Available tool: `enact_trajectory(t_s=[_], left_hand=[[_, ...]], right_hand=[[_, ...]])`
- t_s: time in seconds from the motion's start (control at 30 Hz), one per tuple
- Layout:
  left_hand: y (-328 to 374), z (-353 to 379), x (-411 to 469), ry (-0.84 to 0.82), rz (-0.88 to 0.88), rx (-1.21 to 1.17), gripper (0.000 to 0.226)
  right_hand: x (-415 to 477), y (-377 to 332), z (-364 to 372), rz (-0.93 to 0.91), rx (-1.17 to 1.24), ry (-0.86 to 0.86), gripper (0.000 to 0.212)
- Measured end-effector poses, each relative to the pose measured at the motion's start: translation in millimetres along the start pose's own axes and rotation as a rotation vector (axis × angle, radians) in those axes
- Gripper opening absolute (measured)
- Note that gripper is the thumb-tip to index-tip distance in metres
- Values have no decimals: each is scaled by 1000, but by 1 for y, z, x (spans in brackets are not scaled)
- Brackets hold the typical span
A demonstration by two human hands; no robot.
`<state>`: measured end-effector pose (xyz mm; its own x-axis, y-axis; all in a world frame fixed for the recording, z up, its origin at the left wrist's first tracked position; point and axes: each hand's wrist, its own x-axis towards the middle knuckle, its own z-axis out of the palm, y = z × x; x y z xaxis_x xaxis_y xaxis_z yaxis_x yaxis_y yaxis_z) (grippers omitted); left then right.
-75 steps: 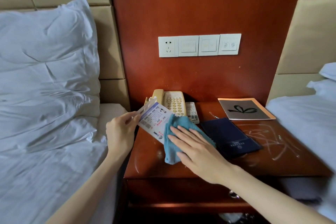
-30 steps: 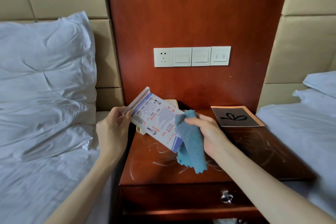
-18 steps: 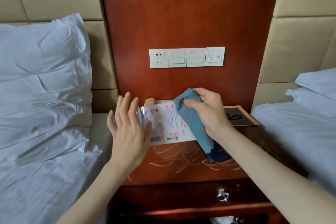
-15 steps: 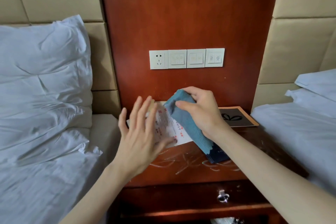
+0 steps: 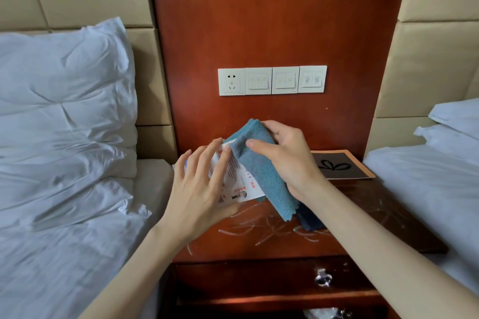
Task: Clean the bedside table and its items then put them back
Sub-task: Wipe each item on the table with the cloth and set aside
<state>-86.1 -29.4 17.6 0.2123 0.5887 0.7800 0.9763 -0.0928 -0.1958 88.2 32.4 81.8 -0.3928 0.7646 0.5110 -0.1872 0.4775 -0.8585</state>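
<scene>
My left hand (image 5: pixel 201 189) holds a printed white card (image 5: pixel 237 184) upright above the reddish wooden bedside table (image 5: pixel 272 243), fingers spread across its near face. My right hand (image 5: pixel 287 160) grips a folded blue cloth (image 5: pixel 261 171) and presses it against the card's right side. A dark blue booklet (image 5: pixel 309 220) lies on the table under the cloth's lower end, mostly hidden. A black card with an orange border and a bow drawing (image 5: pixel 339 164) lies at the table's back right. The telephone and remote are hidden behind my hands.
White pillows and bedding (image 5: pixel 64 124) fill the left side, and another bed (image 5: pixel 440 171) is on the right. A socket and switch panel (image 5: pixel 272 80) sits on the wooden wall panel. A drawer with a metal knob (image 5: pixel 322 278) is below the tabletop, which shows pale streaks.
The card and cloth were lifted off the table. My left hand shifted from pinching the card's edge to lying flat over its face, while my right hand moved the cloth up along the card.
</scene>
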Motion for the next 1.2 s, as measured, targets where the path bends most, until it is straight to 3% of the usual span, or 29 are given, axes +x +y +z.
enact_trajectory(t_s=[0.13, 0.4, 0.67, 0.73, 0.87, 0.93, 1.03, 1.2], left_hand=[[6, -1, 0, -36, -38, -35, 96], [8, -3, 2, -148, -307, -186, 102], [21, 0, 1, -153, -476, -331, 102], [18, -3, 5, -155, -576, -516, 100], [5, -11, 11, -288, -842, -1361, 56], [5, -13, 10, -421, -970, -1637, 65], [13, -7, 7, -513, -1013, -1876, 90], [25, -10, 5, -530, -1065, -2183, 77]], right_hand=[[-5, 5, -6, 61, 52, 11, 15], [-25, 23, -1, 261, 180, 94, 8], [-25, 20, -1, 251, 180, 161, 4], [-24, 20, -1, 241, 216, 187, 4], [-23, 21, -3, 232, 238, 243, 3], [-18, 20, -2, 219, 198, 308, 3], [-2, 14, 0, 122, 136, 432, 3], [16, -1, 14, -155, -51, 402, 26]])
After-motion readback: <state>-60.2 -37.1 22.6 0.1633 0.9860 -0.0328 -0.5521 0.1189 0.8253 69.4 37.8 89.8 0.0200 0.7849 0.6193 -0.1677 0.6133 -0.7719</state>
